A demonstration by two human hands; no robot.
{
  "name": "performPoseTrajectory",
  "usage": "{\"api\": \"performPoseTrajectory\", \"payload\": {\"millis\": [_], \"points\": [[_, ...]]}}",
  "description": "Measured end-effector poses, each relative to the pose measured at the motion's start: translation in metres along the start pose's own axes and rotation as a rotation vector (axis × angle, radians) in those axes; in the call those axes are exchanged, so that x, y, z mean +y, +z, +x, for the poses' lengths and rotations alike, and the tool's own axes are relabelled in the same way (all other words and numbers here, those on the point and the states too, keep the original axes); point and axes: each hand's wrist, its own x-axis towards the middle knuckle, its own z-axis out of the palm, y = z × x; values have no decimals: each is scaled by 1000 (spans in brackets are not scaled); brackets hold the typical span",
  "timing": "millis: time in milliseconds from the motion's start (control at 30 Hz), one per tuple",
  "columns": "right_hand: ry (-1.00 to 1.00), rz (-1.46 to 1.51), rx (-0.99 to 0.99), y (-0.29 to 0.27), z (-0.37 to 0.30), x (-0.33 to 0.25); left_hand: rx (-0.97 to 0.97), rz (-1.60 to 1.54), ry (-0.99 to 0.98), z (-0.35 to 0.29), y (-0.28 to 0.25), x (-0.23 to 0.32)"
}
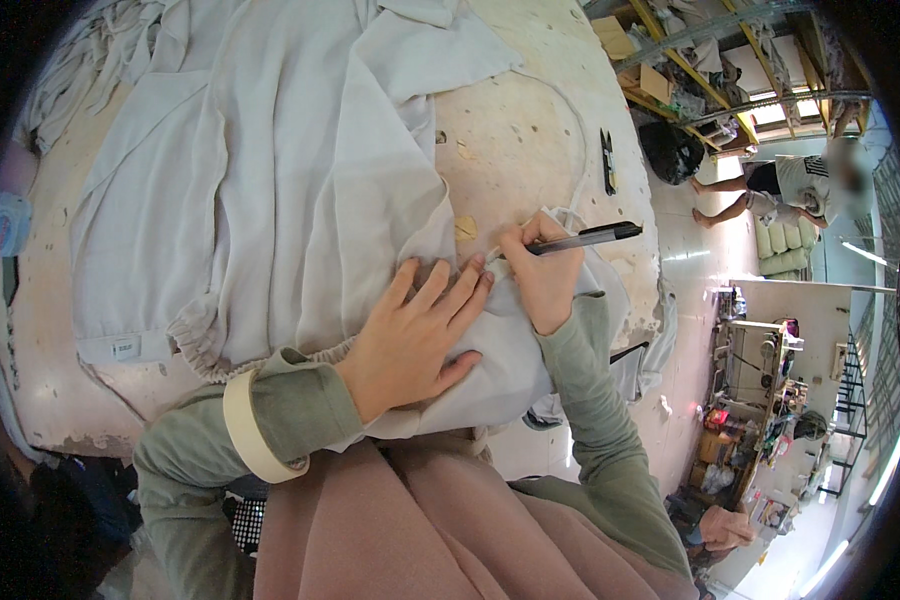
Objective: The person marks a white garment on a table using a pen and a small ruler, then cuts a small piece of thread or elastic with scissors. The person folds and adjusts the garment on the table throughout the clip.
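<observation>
The pale grey garment point(290, 190) spreads over the table point(530, 130), reaching from beneath both hands to the far left. The left hand point(415, 335) lies palm-down on its near part, fingers spread, while the right hand point(548, 280), just to the right, curls its fingers around a black-ended pen point(602, 236) over the cloth.

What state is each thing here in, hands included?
Left hand: open, fingers spread on the cloth
Right hand: closed around the pen
Pen: held slanted, tip hidden
Cloth: spread out, creased
Tape roll: looped around the left sleeve
Black tool: lying on the table, unheld
</observation>
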Motion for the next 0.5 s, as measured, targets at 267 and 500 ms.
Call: {"api": "performPoseTrajectory", "payload": {"millis": [267, 500], "points": [[-35, 20, -84, -5, 2, -9, -12, -11, -10, 0, 1, 0], [66, 109, -18, -8, 8, 0, 3, -18, 0, 0, 1, 0]]}}
